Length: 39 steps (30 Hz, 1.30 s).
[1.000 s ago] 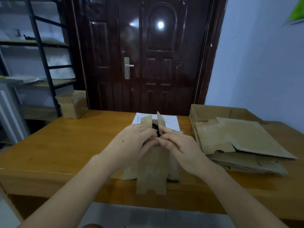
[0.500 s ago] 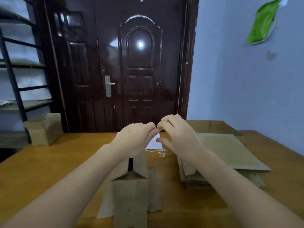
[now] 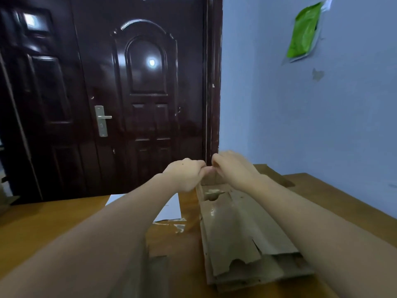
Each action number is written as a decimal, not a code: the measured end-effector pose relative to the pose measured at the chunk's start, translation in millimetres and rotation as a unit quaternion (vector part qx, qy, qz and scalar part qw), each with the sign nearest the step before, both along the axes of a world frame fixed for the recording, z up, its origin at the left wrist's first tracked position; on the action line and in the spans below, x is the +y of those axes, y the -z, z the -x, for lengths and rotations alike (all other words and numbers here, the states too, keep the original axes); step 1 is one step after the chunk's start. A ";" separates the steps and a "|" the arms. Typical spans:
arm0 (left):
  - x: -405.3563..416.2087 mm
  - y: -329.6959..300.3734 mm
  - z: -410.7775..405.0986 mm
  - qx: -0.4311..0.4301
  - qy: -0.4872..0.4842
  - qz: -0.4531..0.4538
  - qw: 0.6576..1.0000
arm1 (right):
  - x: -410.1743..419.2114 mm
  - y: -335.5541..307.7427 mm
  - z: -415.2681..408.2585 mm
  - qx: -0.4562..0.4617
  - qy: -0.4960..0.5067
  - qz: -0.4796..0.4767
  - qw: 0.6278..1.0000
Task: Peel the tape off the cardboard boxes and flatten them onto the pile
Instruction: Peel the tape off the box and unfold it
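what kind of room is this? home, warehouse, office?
Likely a small home or back room used as a workspace, not a warehouse: a panelled dark door, painted blue wall, and a wooden table with flattened cardboard.

Dark glossy panelled door (image 3: pixel 137 100), arched upper panel, light reflected on it; silver lever handle (image 3: pixel 102 120); pale blue wall (image 3: pixel 300 125) bearing a green packet (image 3: pixel 304 39); wooden surface (image 3: pixel 53 222) below
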<state>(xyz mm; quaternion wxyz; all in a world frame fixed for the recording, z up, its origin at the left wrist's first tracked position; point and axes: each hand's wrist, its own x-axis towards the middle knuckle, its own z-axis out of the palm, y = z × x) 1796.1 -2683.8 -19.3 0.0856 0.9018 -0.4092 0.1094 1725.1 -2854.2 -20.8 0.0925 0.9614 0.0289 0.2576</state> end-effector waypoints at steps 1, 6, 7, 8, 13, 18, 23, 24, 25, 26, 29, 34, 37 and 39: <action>-6.4 2.6 -9.5 -0.008 -0.014 -0.039 0.999 | -9.8 1.2 -11.8 0.039 0.025 0.006 0.999; -19.3 22.7 -37.0 -0.061 -0.033 -0.201 0.977 | -37.1 18.1 -67.9 0.179 0.108 0.008 0.978; -19.1 26.8 -40.7 -0.065 -0.032 -0.221 0.973 | -37.6 22.7 -76.7 0.197 0.118 0.011 0.973; -17.9 30.9 -44.5 -0.068 -0.030 -0.233 0.970 | -37.8 28.2 -84.3 0.207 0.126 0.012 0.970; -1.7 38.9 -54.8 -0.036 -0.024 -0.219 0.975 | -43.3 55.3 -105.4 0.245 0.162 0.043 0.955; 31.4 27.9 -48.7 -0.034 -0.040 -0.212 0.976 | -34.4 41.3 -97.3 0.232 0.169 0.017 0.958; 94.0 4.2 -19.1 -0.039 -0.069 -0.169 0.982 | 15.8 4.4 -58.1 0.191 0.049 -0.088 0.977; 109.2 1.8 -9.2 -0.036 -0.073 -0.161 0.984 | 29.6 0.2 -44.9 0.203 0.023 -0.104 0.973; 125.3 0.0 1.8 -0.028 -0.075 -0.152 0.985 | 44.9 -2.4 -31.2 0.218 0.002 -0.112 0.969; 141.3 -1.2 13.9 -0.016 -0.076 -0.141 0.987 | 60.1 -4.1 -16.7 0.230 -0.017 -0.114 0.966; 187.5 -0.8 55.5 -0.002 -0.069 -0.113 0.991 | 104.8 -1.6 30.5 0.235 -0.086 -0.109 0.962; 245.8 11.1 115.1 -0.007 -0.030 -0.076 0.997 | 166.2 13.4 100.4 0.255 -0.193 -0.122 0.940; 265.7 26.7 134.6 -0.023 -0.004 -0.088 0.996 | 192.4 32.9 120.7 0.266 -0.229 -0.117 0.929; 270.2 38.9 141.7 -0.039 -0.007 -0.131 0.991 | 203.6 47.5 127.2 0.266 -0.213 -0.105 0.934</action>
